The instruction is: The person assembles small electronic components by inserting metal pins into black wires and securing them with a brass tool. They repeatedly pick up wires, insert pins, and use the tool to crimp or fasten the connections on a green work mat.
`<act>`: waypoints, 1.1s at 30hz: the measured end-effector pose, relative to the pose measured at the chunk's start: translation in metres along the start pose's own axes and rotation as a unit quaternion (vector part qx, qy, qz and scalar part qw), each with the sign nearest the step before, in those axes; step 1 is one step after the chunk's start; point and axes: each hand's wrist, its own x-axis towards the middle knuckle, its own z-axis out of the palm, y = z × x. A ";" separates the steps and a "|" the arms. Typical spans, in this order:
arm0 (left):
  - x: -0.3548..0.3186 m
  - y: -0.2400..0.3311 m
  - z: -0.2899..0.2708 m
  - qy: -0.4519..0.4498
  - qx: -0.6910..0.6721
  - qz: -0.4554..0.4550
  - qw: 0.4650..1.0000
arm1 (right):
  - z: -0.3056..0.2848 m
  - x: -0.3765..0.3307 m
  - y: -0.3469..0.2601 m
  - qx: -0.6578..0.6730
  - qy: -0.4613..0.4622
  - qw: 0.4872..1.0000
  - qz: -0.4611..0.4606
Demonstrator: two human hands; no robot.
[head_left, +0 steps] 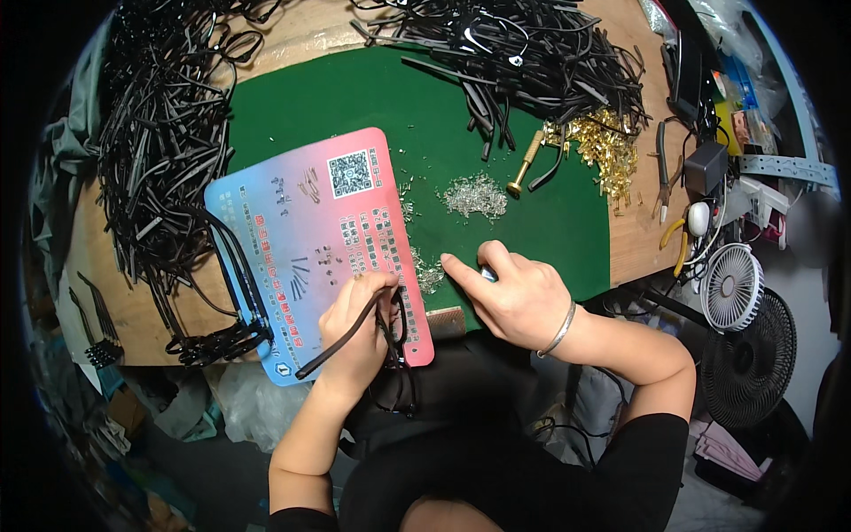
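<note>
My left hand point(356, 324) is closed around a black eyeglass frame point(339, 335), one thin arm of it slanting down to the left and dark loops hanging below. Under it lies a blue and pink printed mat point(257, 199). My right hand point(523, 301) reaches its index finger to the edge of a pile of tiny silver screws point(429, 273). Its other fingers curl around a small object with a bluish end point(487, 274), mostly hidden. Another heap of tiny silver parts point(477, 197) sits just beyond, beside a brass screwdriver point(527, 164).
Black eyeglass arms are heaped at the left point(160, 133) and far side point(541, 53). Gold-coloured small parts point(607, 151) lie on the green mat point(310, 93). Stacked black frames point(222, 346) rest at the near left. Pliers point(662, 173) and a white fan point(732, 285) are on the right.
</note>
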 end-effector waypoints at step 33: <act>0.014 0.009 -0.012 -0.088 -0.128 -0.111 0.982 | 0.007 0.017 -0.007 0.242 -0.064 0.968 -0.028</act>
